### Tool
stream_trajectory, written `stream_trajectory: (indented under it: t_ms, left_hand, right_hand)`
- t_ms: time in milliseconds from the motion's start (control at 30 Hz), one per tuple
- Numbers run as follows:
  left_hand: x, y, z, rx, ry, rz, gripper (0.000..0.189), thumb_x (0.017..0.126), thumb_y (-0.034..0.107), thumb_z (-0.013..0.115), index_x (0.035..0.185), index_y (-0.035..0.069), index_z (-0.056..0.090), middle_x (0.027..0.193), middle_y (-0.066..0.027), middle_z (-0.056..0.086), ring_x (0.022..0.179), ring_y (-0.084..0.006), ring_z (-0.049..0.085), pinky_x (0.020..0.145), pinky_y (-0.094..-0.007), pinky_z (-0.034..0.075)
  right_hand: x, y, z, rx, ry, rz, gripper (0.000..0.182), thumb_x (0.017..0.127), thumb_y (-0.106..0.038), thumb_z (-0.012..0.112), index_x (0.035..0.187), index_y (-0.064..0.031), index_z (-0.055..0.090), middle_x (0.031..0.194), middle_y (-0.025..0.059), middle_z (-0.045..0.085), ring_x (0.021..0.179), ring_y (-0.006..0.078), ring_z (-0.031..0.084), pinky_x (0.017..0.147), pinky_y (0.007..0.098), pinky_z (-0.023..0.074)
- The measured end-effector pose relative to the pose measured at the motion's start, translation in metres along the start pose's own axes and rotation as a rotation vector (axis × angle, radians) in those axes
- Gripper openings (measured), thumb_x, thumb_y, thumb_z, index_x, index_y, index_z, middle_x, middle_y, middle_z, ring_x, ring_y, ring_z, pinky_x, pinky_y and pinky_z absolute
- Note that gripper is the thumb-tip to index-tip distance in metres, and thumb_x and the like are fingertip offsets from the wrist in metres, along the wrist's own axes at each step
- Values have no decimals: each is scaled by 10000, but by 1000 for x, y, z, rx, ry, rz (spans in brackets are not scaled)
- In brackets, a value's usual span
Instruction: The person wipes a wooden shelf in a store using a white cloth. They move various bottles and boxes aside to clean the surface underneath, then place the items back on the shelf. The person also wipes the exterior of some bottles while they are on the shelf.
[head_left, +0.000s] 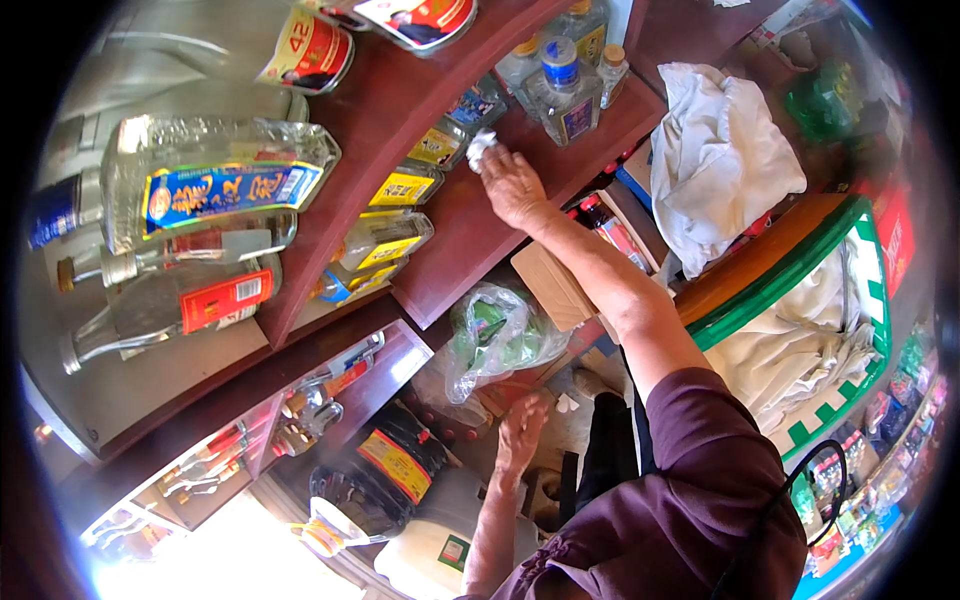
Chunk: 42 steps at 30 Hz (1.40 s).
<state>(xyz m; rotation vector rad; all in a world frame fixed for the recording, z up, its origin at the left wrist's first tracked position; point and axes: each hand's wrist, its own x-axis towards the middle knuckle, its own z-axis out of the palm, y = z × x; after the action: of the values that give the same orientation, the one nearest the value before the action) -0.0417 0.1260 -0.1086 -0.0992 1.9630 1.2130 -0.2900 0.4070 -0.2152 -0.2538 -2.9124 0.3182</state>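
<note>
My right hand (514, 184) reaches over a dark red wooden shelf (480, 225), fingers on a small crumpled white cloth (481, 150). The cloth lies beside clear glass bottles with yellow labels (439, 146). Just beyond stand a square glass bottle with a blue cap (562, 90) and a small cork-topped bottle (613, 71). My left hand (523, 427) hangs lower down with its fingers spread a little and nothing seen in it. Above it in the picture is a clear plastic bag with green contents (495, 337).
Large glass bottles (225, 180) line the upper shelf at left. A brown cardboard box (553, 285) is under my right forearm. A white cloth (712, 157) and a green-edged chair (780, 277) are at right. Near my left arm stand a big dark jug (382, 472) and a white container (427, 551).
</note>
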Motion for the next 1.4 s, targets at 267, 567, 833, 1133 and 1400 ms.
stream_trajectory:
  t_ms: [267,567,833,1133,1400]
  left_hand:
    - [125,198,22,347,206,850,416,847,200,612,1182,-3,473,1087,-211,554,944,-338,585,696,-379,521]
    - [200,343,102,353,497,1073,644,697,234,729,1195,-56,442,1098,-264,504,1031,-422,465,907,-459,376]
    - [229,331,105,318,709,1081,316,689,238,721,851,0,591,836,-177,582,855,-362,524,776,-437,407]
    - [192,290,22,208,654,1092,226,723,134,727,799,0,562,815,-92,558,726,-195,532,685,-306,445]
    - [191,256,-44,303,749,1060,313,765,181,717,953,-14,560,869,-70,582,767,-143,542,721,-285,450]
  right_hand:
    - [-59,24,-29,-69,54,-19,433,769,-159,504,1142,61,522,1201,154,464,1146,301,404,900,374,362]
    - [-86,30,-29,88,-59,41,381,760,-165,530,1101,3,567,1243,120,442,1202,275,380,862,383,400]
    - [-92,35,-16,129,-2,-5,347,755,-147,550,1074,-16,590,1244,115,452,1236,285,376,878,406,405]
    - [-90,27,-32,-85,15,-28,457,772,-136,525,1192,39,483,1223,137,460,1194,285,418,866,362,423]
    - [-90,28,-26,-57,-73,-27,552,755,-126,539,1258,61,411,1325,194,334,1227,352,358,915,406,380]
